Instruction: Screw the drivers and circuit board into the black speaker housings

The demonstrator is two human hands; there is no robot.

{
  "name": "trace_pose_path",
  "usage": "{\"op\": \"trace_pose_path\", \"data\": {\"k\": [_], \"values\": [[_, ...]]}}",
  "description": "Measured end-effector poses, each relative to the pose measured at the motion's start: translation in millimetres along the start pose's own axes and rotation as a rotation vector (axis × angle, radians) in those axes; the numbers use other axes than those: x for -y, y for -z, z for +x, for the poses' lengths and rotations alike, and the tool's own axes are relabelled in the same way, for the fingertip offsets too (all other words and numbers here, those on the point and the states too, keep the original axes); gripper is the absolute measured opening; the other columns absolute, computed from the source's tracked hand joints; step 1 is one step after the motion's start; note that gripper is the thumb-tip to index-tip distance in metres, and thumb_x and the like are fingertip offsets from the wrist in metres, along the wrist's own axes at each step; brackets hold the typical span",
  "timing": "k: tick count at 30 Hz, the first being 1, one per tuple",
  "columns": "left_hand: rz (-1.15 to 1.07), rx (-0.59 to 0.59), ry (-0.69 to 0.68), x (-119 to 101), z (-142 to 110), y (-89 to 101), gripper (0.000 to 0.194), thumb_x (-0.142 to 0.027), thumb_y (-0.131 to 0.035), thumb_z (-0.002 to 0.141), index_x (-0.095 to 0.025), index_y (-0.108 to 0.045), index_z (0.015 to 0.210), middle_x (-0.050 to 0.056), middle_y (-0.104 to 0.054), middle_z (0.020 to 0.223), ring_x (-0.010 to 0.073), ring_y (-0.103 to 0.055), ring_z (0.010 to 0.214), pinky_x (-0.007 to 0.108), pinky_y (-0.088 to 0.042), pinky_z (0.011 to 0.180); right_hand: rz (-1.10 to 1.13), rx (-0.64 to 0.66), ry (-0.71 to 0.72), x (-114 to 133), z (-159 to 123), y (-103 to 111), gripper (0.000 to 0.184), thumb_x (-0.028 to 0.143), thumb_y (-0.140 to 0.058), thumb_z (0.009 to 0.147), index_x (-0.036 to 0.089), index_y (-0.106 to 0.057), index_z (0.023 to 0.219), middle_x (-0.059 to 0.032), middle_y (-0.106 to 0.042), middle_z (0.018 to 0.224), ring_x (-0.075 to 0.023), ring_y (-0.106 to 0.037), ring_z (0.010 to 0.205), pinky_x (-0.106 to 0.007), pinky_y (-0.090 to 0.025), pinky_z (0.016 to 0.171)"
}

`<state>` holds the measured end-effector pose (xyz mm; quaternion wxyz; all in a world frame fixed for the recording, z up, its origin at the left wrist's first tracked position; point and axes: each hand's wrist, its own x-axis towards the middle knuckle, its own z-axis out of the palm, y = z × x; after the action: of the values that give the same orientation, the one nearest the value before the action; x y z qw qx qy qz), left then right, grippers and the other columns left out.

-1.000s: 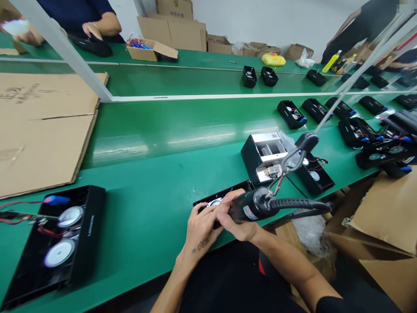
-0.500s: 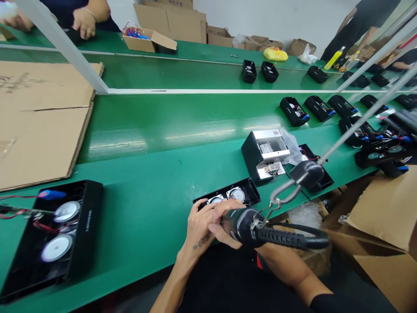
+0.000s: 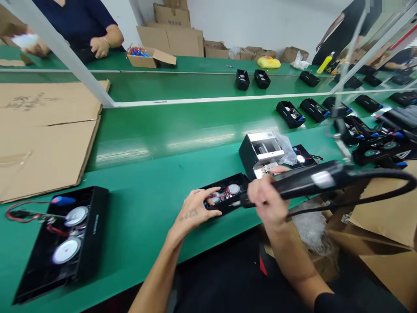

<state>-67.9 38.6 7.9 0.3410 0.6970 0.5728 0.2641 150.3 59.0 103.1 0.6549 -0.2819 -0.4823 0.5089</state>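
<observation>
My left hand (image 3: pixel 197 209) grips the left end of a black speaker housing (image 3: pixel 235 205), thumb on the near wall and fingers reaching inside. Two round white-and-silver speaker drivers and red wires show in that housing. My right hand (image 3: pixel 269 198) is wrapped round a black electric screwdriver (image 3: pixel 308 180), which is tilted nearly flat with its cable trailing right. The screwdriver's front end is by the housing's right part; its tip is hard to make out. Just behind stands a black and silver metal device (image 3: pixel 260 150), perhaps a screw feeder.
A larger-looking open speaker housing (image 3: pixel 97 230) with wires lies at near left, cardboard (image 3: pixel 48 143) behind it. Several black housings (image 3: pixel 291 114) line the belt (image 3: pixel 182 121). A metal frame bar (image 3: pixel 74 65) crosses at left. Cardboard boxes (image 3: pixel 384 234) stand at right. Co-workers are across the bench.
My right hand has left the left hand's side and now grips the screwdriver, swung from upright to nearly flat. My left hand has shifted onto the housing's end. The view has tilted slightly.
</observation>
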Motion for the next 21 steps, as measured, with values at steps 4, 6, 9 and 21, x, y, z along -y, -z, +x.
{"op": "trace_pose_path", "data": {"k": [4,6,9,21], "values": [[-0.125,0.181,0.073,0.9,33.0,34.9,0.07,-0.042,-0.091,0.067,-0.029,-0.074,0.133,-0.001,-0.08,0.095,0.0208,-0.076,0.087,0.033,-0.06,0.083,-0.074,-0.316,0.066,10.6,15.0,46.1,0.029,0.022,-0.077,0.088,0.027,-0.058,0.109,0.0136,-0.046,0.057,-0.0081,-0.041,0.041,-0.025,-0.04,0.047],[-0.172,0.237,0.092,0.1,42.8,45.2,0.071,-0.043,-0.091,0.065,-0.027,-0.074,0.133,0.001,-0.08,0.1,0.0203,-0.075,0.086,0.032,-0.06,0.081,-0.212,-0.368,0.021,-2.1,13.5,70.4,0.031,0.023,-0.081,0.086,0.025,-0.059,0.107,0.013,-0.05,0.056,-0.0092,-0.044,0.042,-0.026,-0.04,0.048],[-0.209,0.267,0.119,0.2,48.7,50.6,0.072,-0.043,-0.089,0.066,-0.025,-0.073,0.134,0.001,-0.079,0.094,0.0209,-0.074,0.084,0.033,-0.059,0.077,-0.392,-0.375,-0.055,-29.1,4.7,96.3,0.032,0.03,-0.084,0.086,0.023,-0.061,0.107,0.0119,-0.054,0.056,-0.0102,-0.047,0.042,-0.027,-0.041,0.047],[-0.139,0.183,0.063,3.9,39.7,40.5,0.065,-0.044,-0.086,0.073,-0.024,-0.074,0.133,-0.002,-0.074,0.079,0.022,-0.076,0.085,0.033,-0.061,0.08,-0.49,-0.304,-0.169,-64.7,-0.7,104.1,0.037,0.034,-0.087,0.082,0.017,-0.068,0.108,0.0075,-0.059,0.061,-0.0125,-0.054,0.047,-0.028,-0.046,0.047]]}}
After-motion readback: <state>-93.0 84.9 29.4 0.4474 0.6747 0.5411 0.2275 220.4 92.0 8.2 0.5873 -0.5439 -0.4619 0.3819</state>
